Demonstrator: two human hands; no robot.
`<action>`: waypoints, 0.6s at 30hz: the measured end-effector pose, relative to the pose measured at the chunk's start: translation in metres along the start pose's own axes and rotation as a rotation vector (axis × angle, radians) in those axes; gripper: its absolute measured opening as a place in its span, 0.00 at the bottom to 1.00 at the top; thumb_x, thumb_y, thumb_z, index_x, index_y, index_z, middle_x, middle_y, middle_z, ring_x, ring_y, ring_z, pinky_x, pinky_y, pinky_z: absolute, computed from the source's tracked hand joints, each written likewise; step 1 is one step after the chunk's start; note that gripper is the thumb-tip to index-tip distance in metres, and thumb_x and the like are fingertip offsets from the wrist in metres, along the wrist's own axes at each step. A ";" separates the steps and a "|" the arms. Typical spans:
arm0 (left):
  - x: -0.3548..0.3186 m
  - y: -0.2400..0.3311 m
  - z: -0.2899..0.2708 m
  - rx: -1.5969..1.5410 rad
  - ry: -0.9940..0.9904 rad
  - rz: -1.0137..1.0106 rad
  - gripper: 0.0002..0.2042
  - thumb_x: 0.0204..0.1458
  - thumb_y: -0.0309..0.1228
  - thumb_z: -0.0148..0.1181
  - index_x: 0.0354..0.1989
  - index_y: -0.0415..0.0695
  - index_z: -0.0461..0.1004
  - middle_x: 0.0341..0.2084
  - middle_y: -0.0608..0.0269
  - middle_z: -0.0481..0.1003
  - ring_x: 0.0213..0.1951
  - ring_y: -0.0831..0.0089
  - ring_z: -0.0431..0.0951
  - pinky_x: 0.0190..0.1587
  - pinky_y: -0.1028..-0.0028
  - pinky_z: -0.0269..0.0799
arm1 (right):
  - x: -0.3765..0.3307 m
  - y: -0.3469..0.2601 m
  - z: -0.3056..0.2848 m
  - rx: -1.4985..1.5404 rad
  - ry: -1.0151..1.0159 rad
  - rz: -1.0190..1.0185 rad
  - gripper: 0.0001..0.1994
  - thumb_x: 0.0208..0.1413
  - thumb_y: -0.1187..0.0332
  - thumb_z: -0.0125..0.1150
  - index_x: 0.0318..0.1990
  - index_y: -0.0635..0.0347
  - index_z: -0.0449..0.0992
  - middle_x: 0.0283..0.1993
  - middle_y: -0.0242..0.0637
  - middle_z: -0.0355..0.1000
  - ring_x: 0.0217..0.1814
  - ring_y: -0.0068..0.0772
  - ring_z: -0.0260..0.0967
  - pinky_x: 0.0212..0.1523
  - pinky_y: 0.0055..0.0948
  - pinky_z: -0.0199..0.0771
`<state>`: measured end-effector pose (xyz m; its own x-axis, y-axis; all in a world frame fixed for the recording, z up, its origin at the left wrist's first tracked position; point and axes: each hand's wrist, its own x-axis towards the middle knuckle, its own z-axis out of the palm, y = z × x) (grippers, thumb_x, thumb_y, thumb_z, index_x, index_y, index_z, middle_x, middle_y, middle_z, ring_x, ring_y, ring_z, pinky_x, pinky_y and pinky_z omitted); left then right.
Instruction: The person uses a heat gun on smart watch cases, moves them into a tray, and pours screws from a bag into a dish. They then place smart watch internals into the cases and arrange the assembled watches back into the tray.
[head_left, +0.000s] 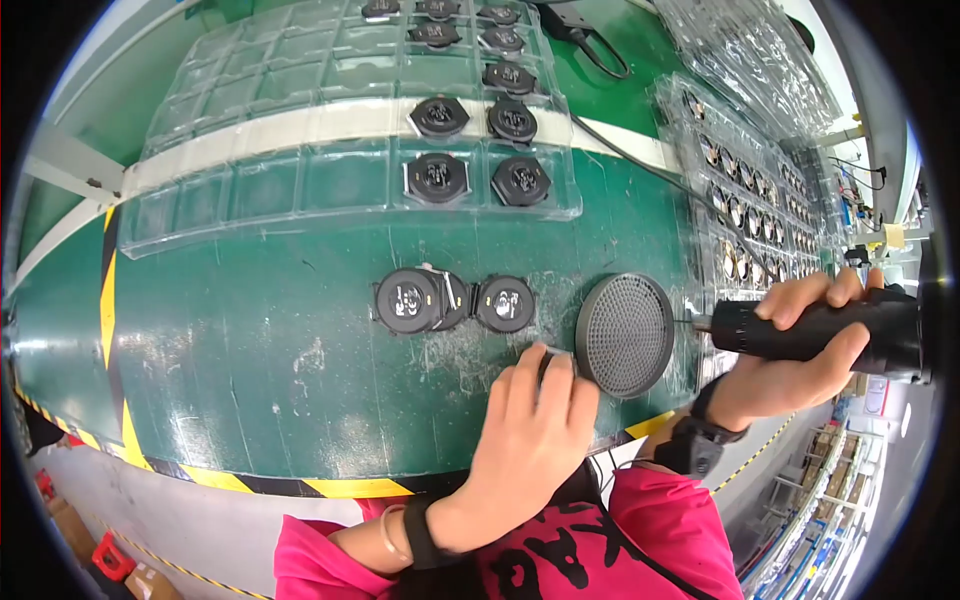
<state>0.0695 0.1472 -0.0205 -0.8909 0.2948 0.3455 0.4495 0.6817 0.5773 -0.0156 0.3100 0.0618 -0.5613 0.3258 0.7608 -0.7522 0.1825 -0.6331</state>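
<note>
My right hand (800,350) grips a black electric screwdriver (815,332), held level with its bit pointing left. The bit's tip is by the right rim of a round grey perforated screw tray (626,335). Just left of that tray, my left hand (535,420) rests low over the table with its fingers curled. A bit of something dark and silvery shows between these fingers; the rest is hidden. Beyond the left hand lie black round watch cases: a single watch case (506,304) and, left of it, overlapping watch cases (408,300).
A clear compartment tray (270,195) at the back holds several black watch cases in its right columns. More clear trays (735,215) with shiny round parts stand at the right. A black cable (640,165) crosses the green table (250,350), whose front edge has yellow-black tape (350,488).
</note>
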 end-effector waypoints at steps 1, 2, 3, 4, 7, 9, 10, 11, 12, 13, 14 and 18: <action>0.001 -0.006 -0.009 0.010 0.004 0.005 0.09 0.44 0.24 0.56 0.35 0.35 0.72 0.42 0.51 0.68 0.47 0.52 0.71 0.48 0.61 0.71 | 0.006 0.002 -0.007 0.009 0.006 -0.006 0.26 0.59 0.58 0.56 0.58 0.66 0.57 0.38 0.35 0.61 0.18 0.23 0.58 0.18 0.22 0.62; 0.000 -0.015 -0.022 -0.067 0.050 -0.001 0.11 0.43 0.22 0.57 0.38 0.36 0.71 0.43 0.50 0.68 0.47 0.51 0.71 0.49 0.60 0.69 | 0.009 0.006 -0.016 -0.164 -0.012 0.044 0.25 0.59 0.60 0.57 0.57 0.67 0.59 0.37 0.36 0.63 0.20 0.22 0.59 0.20 0.22 0.62; 0.001 -0.021 -0.040 -0.149 0.098 -0.001 0.14 0.43 0.20 0.58 0.40 0.36 0.70 0.45 0.50 0.67 0.48 0.51 0.70 0.51 0.59 0.67 | 0.013 0.006 -0.023 -0.340 -0.027 0.089 0.24 0.59 0.61 0.58 0.56 0.68 0.61 0.36 0.36 0.65 0.23 0.21 0.61 0.21 0.22 0.62; 0.006 -0.027 -0.061 -0.146 0.095 -0.068 0.17 0.39 0.17 0.59 0.41 0.37 0.69 0.46 0.48 0.67 0.49 0.51 0.70 0.50 0.60 0.68 | 0.016 0.006 -0.028 -0.517 -0.040 0.137 0.24 0.58 0.62 0.59 0.55 0.69 0.63 0.35 0.37 0.66 0.25 0.19 0.63 0.23 0.21 0.63; 0.021 -0.069 -0.092 -0.112 0.032 -0.159 0.24 0.35 0.13 0.61 0.45 0.38 0.67 0.49 0.47 0.67 0.51 0.51 0.69 0.49 0.63 0.69 | 0.004 0.027 -0.030 -0.869 -0.162 0.211 0.23 0.56 0.64 0.62 0.54 0.71 0.65 0.34 0.39 0.69 0.31 0.22 0.66 0.28 0.24 0.66; 0.030 -0.081 -0.103 -0.083 -0.020 -0.178 0.26 0.35 0.13 0.61 0.48 0.38 0.66 0.51 0.48 0.67 0.52 0.51 0.68 0.50 0.64 0.69 | -0.002 0.039 -0.027 -1.030 -0.222 0.252 0.23 0.55 0.66 0.63 0.53 0.72 0.67 0.34 0.41 0.71 0.34 0.23 0.68 0.30 0.25 0.68; 0.034 -0.085 -0.104 -0.081 -0.095 -0.154 0.28 0.35 0.13 0.61 0.50 0.38 0.66 0.52 0.49 0.67 0.52 0.51 0.68 0.50 0.64 0.70 | -0.004 0.044 -0.028 -1.051 -0.281 0.225 0.24 0.53 0.66 0.64 0.53 0.72 0.67 0.35 0.43 0.71 0.35 0.26 0.69 0.33 0.26 0.68; 0.037 -0.089 -0.104 -0.087 -0.172 -0.131 0.29 0.35 0.13 0.62 0.52 0.39 0.67 0.52 0.51 0.67 0.53 0.51 0.68 0.50 0.64 0.70 | -0.007 0.049 -0.030 -1.079 -0.344 0.197 0.24 0.52 0.67 0.65 0.53 0.72 0.67 0.36 0.45 0.71 0.36 0.30 0.69 0.35 0.28 0.69; 0.040 -0.092 -0.103 -0.095 -0.250 -0.108 0.30 0.35 0.13 0.62 0.53 0.40 0.67 0.53 0.52 0.67 0.53 0.52 0.68 0.50 0.65 0.70 | -0.010 0.053 -0.031 -1.108 -0.407 0.169 0.25 0.51 0.68 0.66 0.53 0.73 0.67 0.37 0.47 0.72 0.37 0.33 0.70 0.38 0.30 0.69; 0.041 -0.095 -0.101 -0.090 -0.255 -0.104 0.30 0.35 0.13 0.62 0.53 0.40 0.67 0.53 0.52 0.67 0.53 0.52 0.68 0.50 0.65 0.70 | -0.013 0.057 -0.031 -1.107 -0.400 0.174 0.25 0.51 0.68 0.66 0.53 0.73 0.67 0.37 0.47 0.72 0.37 0.33 0.70 0.38 0.30 0.69; 0.040 -0.097 -0.101 -0.082 -0.275 -0.114 0.31 0.35 0.13 0.62 0.54 0.42 0.67 0.53 0.53 0.67 0.52 0.52 0.68 0.50 0.64 0.70 | -0.016 0.061 -0.029 -1.100 -0.430 0.212 0.25 0.50 0.68 0.66 0.53 0.73 0.67 0.38 0.49 0.72 0.38 0.38 0.70 0.39 0.32 0.69; 0.041 -0.097 -0.105 -0.090 -0.337 -0.127 0.33 0.35 0.15 0.64 0.55 0.46 0.69 0.52 0.55 0.67 0.52 0.52 0.68 0.50 0.62 0.70 | -0.022 0.067 -0.029 -1.122 -0.519 0.311 0.26 0.49 0.68 0.67 0.54 0.72 0.66 0.41 0.54 0.71 0.39 0.50 0.69 0.44 0.39 0.69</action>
<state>-0.0039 0.0234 0.0155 -0.9045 0.4263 0.0125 0.3249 0.6697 0.6678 -0.0436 0.3420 -0.0019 -0.9202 0.1423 0.3647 -0.0047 0.9276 -0.3736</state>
